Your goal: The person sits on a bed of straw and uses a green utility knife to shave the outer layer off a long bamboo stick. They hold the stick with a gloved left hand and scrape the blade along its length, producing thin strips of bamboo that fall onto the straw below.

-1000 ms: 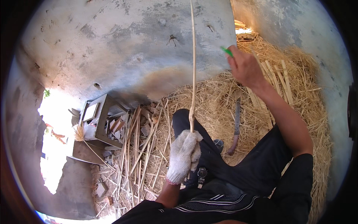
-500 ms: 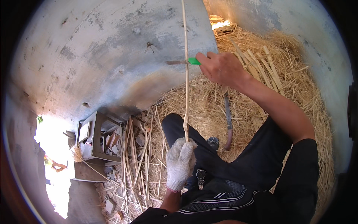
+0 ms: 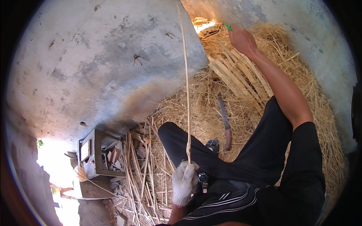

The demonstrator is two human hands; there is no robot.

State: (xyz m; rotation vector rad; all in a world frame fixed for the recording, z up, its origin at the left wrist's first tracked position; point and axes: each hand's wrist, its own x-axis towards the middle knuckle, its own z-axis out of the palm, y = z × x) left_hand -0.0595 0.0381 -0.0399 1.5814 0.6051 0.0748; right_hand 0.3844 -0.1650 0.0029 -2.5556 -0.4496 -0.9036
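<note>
My left hand [image 3: 184,183], in a whitish knitted glove, is closed around the lower end of a long thin pale stick [image 3: 187,90]. The stick rises nearly upright in front of the wall, with a knobbly bend just above the glove. My bare right hand [image 3: 243,40] is stretched far forward to the right, well apart from the stick. It grips a knife by its green handle [image 3: 227,27]; the blade cannot be made out against the bright background. Beside the gloved hand, a metal wristwatch [image 3: 203,180] shows against my dark clothes.
A machete [image 3: 222,109] with a brown handle lies on the shavings between my legs. Split slats [image 3: 230,77] and heaped shavings [image 3: 301,90] fill the right side. Left are long thin strips [image 3: 141,177] and an open box frame [image 3: 97,154] holding rubble. A stained wall [image 3: 98,64] stands ahead.
My right hand has moved the knife off the stick, forward and right. My left hand, still on the stick, sits lower in view.
</note>
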